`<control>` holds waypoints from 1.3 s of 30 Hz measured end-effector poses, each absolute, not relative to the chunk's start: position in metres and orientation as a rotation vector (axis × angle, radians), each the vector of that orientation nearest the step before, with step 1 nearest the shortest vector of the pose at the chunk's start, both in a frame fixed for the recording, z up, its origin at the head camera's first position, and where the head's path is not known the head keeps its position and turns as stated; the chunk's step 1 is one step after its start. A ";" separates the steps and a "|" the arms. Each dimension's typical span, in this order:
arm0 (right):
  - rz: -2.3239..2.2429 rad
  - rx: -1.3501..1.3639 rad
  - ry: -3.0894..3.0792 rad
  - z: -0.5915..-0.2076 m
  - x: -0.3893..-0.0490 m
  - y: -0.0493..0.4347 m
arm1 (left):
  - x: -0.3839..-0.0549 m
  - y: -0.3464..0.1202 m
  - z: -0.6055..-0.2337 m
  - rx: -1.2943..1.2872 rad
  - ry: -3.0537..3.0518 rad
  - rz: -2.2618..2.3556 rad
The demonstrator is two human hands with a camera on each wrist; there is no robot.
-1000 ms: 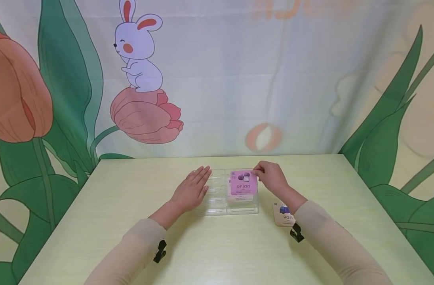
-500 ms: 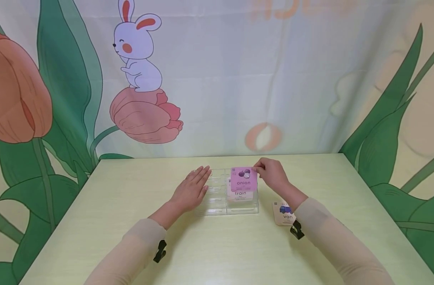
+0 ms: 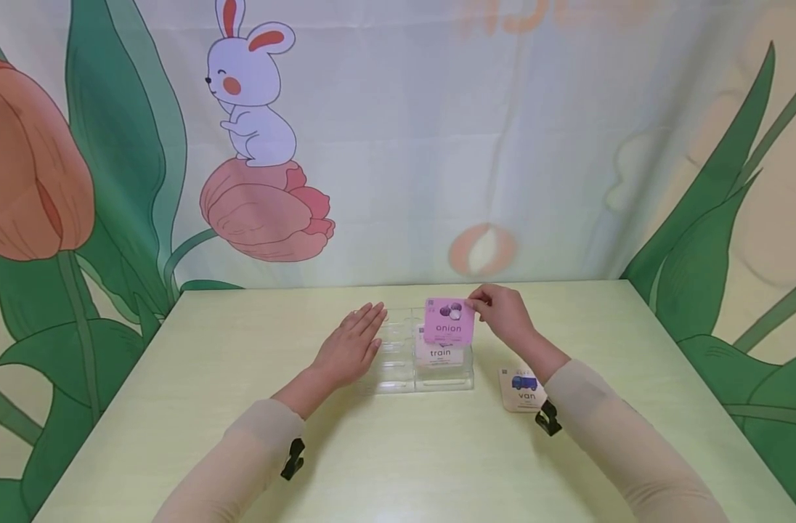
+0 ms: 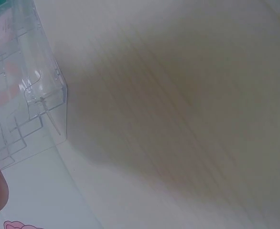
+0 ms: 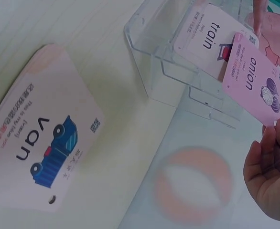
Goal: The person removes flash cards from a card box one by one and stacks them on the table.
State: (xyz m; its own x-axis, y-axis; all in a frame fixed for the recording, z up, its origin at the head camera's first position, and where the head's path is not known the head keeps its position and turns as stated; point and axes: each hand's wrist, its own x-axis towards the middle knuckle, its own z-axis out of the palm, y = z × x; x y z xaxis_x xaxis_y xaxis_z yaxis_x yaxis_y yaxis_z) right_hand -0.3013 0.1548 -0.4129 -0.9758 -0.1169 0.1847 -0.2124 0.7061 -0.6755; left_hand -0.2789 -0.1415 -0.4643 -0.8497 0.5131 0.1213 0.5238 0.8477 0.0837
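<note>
Pinching the onion card (image 3: 447, 323) by its upper right corner: right hand (image 3: 502, 316), grip clamped on it. Card partly overlaps the train card (image 3: 437, 355) on the clear rack (image 3: 444, 386). Left hand (image 3: 347, 349), fingers straight and together, at rack's left side. Van card (image 3: 521, 388) on desk (image 3: 404, 465), right of rack.

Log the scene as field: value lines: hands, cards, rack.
left hand: fingers straight, at the left side of the clear rack
right hand: pinches the onion card near a corner
train card: in the rack's right section, partly hidden by the onion card
van card: face up, right of the rack
left hand contact: cannot tell
</note>
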 end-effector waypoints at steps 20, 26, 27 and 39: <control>1.150 0.240 -2.779 -0.398 -0.295 0.187 | -0.279 -0.141 -0.463 -0.817 -2.944 -0.178; 1.127 0.202 -2.794 -0.393 -0.288 0.199 | -0.279 -0.142 -0.463 -0.818 -2.936 -0.169; 1.124 0.195 -2.796 -0.392 -0.287 0.201 | -0.279 -0.142 -0.464 -0.819 -2.934 -0.168; 1.148 0.075 -2.815 -0.393 -0.272 0.229 | -0.279 -0.141 -0.463 -0.825 -2.920 -0.177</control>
